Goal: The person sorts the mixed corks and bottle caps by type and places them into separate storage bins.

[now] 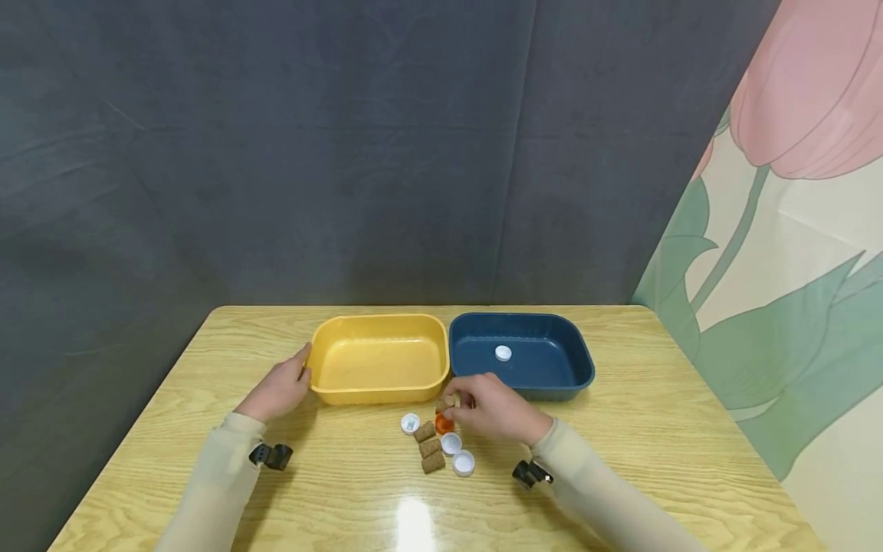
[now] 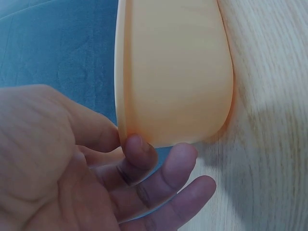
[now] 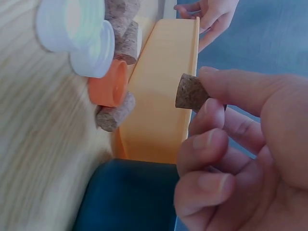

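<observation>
My right hand point(image 1: 498, 406) pinches a cork point(image 3: 188, 92) between thumb and forefinger, raised over the table in front of the two bins. Below it lie an orange bottle cap point(image 3: 108, 83) and another cork point(image 3: 115, 112) touching it. More corks point(image 1: 433, 461) lie in a short row beside white bottle caps point(image 1: 464, 462). At the left end of the yellow bin point(image 1: 386, 394), my left hand point(image 1: 279, 391) holds the rim between thumb and forefinger, its other fingers loosely bent below, as the left wrist view shows.
Right beside the yellow bin stands a dark blue bin point(image 1: 581, 376) with one white cap point(image 1: 503, 353) inside. Another white cap point(image 1: 410, 423) lies left of the corks. A dark curtain point(image 1: 372, 153) hangs behind the wooden table point(image 1: 641, 445); a flower-patterned wall is at the right.
</observation>
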{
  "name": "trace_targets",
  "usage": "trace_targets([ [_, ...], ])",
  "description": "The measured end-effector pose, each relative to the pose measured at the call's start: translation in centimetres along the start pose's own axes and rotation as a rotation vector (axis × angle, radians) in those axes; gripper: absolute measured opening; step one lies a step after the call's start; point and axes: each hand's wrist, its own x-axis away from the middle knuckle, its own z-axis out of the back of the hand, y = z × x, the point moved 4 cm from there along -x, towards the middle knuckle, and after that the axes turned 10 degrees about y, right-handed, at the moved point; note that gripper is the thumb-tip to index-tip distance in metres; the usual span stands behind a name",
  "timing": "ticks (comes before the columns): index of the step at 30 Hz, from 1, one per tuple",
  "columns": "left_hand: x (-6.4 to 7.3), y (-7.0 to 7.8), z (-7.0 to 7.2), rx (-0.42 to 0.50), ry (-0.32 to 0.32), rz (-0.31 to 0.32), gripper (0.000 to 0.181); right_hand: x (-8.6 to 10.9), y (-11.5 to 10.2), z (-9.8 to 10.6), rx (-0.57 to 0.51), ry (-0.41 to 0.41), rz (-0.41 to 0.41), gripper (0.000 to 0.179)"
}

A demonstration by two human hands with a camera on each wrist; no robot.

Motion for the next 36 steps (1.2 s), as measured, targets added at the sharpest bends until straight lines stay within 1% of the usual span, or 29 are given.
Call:
trace_targets([
  [3, 0.0, 0.0, 0.0, 0.0, -0.002, 0.001, 0.058, -0.4, -0.2, 0.0, 0.002, 0.01, 0.021, 0.006],
  [7, 0.0, 0.1, 0.0, 0.001, -0.004, 0.002, 0.058, -0.8, -0.3, 0.0, 0.007, 0.016, 0.026, 0.005],
  [14, 0.1, 0.0, 0.0, 0.003, -0.002, 0.007, 0.058, -1.7, -0.6, -0.1, 0.016, 0.016, 0.011, 0.009],
  [21, -0.1, -0.1, -0.1, -0.008, 0.008, -0.013, 0.058, -2.9, -1.1, -0.2, 0.021, 0.017, 0.009, 0.014],
  [27, 0.0, 0.1, -0.1, -0.016, 0.013, -0.02, 0.058, -3.9, -1.2, -0.2, 0.037, 0.019, 0.021, 0.013],
  [36, 0.0, 0.1, -0.1, -0.021, 0.005, -0.009, 0.058, -5.7, -1.8, 0.2, 0.069, -0.005, 0.04, 0.009],
])
